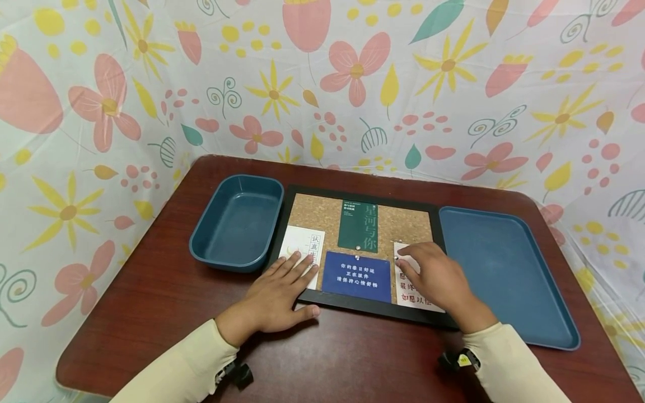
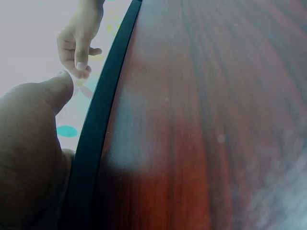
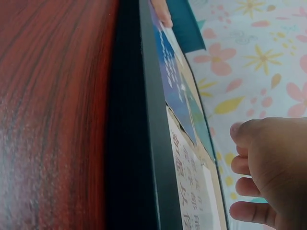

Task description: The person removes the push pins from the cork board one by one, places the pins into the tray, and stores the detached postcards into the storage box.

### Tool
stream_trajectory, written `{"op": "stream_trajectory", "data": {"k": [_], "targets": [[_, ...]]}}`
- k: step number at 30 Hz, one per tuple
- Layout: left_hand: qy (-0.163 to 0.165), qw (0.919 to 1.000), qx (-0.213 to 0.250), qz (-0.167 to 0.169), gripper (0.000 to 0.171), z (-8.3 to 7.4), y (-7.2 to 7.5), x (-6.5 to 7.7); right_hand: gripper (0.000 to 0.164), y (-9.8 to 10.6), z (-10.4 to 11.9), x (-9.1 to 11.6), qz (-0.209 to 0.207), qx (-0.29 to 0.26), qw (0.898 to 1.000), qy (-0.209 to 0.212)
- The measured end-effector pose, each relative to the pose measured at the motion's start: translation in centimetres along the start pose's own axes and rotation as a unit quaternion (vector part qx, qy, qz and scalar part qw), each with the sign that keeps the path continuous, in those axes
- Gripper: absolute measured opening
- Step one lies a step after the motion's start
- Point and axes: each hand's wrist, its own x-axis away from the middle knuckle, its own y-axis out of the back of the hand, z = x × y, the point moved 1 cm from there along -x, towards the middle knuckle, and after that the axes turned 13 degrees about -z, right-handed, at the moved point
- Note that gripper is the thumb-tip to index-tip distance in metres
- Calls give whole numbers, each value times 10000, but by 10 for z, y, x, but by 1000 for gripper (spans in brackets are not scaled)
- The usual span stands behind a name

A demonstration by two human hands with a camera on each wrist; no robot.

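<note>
A black-framed cork board (image 1: 312, 207) lies on the table with several cards on it. My left hand (image 1: 282, 294) rests with spread fingers over the left white card (image 1: 314, 238) and the frame's lower left edge. Over the right white card (image 1: 410, 299), which bears red writing, my right hand (image 1: 438, 277) pinches a small shiny push pin (image 1: 396, 258) between thumb and forefinger. In the right wrist view the right hand (image 3: 273, 167) is above the board. A green card (image 1: 355, 226) and a blue card (image 1: 356, 277) lie between the hands, each with a pin.
A deep blue bin (image 1: 237, 218) stands left of the board. A shallow blue tray (image 1: 509, 274) lies to its right. The brown table (image 1: 353, 358) meets a flower-patterned cloth (image 1: 322, 84) at the back.
</note>
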Motion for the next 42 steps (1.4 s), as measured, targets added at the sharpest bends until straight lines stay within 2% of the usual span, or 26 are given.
{"op": "stream_trajectory", "data": {"k": [20, 31, 42], "targets": [[15, 9999, 58, -142, 92, 2, -7, 2, 28, -9, 12, -5, 123, -82, 9999, 36], [0, 10000, -41, -38, 91, 0, -1, 0, 30, -17, 21, -9, 196, -182, 9996, 15], [-38, 9998, 8, -175, 92, 2, -6, 1, 29, -22, 33, -13, 302, -292, 9991, 31]]}}
